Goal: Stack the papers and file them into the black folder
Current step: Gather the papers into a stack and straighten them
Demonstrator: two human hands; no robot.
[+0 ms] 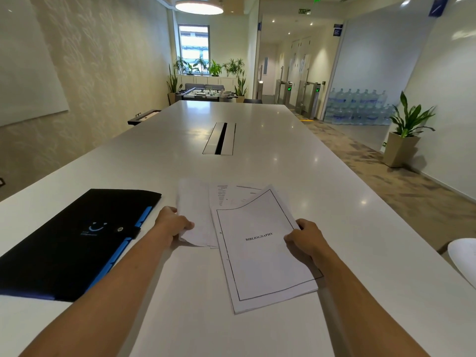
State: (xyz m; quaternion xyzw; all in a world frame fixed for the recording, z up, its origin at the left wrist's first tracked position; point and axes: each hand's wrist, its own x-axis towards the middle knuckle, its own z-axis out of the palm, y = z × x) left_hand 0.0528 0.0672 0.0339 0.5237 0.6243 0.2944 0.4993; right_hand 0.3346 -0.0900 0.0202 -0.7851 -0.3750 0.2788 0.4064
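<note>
A black folder [77, 240] with blue tabs and a snap button lies shut on the white table [257, 161], at the left. To its right lie loose white papers. My right hand [305, 240] grips the right edge of a small stack [260, 253] whose top sheet reads BIBLIOGRAPHY; its far corner curls up. My left hand [172, 224] pinches the left edge of a blank-looking sheet [195, 217] beside that stack. Two more printed sheets [231, 195] show behind, partly covered.
A cable slot [220, 138] is set into the table's middle. A white curved object [463, 258] pokes in at the right edge. Beyond the table stand a foosball table [206, 94], potted plants and stacked water bottles [358, 106].
</note>
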